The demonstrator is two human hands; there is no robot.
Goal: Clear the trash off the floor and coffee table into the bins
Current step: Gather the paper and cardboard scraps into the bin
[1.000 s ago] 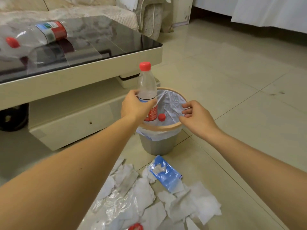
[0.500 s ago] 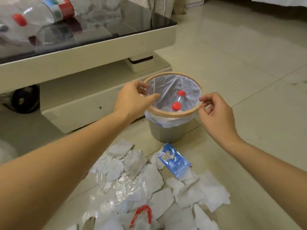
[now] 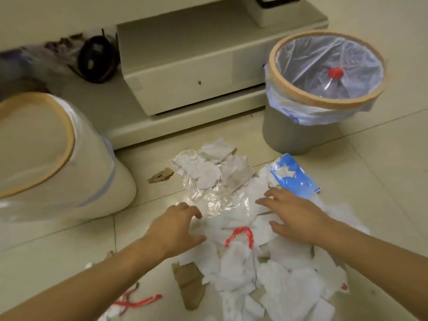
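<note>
The floor (image 3: 382, 170) carries your tissue pile (image 3: 243, 262), between the white bin (image 3: 88, 181) on the left and the grey bin (image 3: 298, 133) by the worktop (image 3: 180, 72). Inside the grey bin lies a bottle (image 3: 335, 75). Your left hand (image 3: 176, 225) and right hand (image 3: 294, 214) rest on the pile, fingers apart, gripping nothing. A blue packet (image 3: 294, 177) lies just beyond your right hand.

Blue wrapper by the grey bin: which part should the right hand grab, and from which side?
Take the blue wrapper by its near edge, where it lies on the tissues, just beyond the right hand. It lies flat, its far end close to the grey bin, so coming from above and pinching the near edge looks easiest; that edge likely lifts off the soft paper better than off bare tile.
</note>
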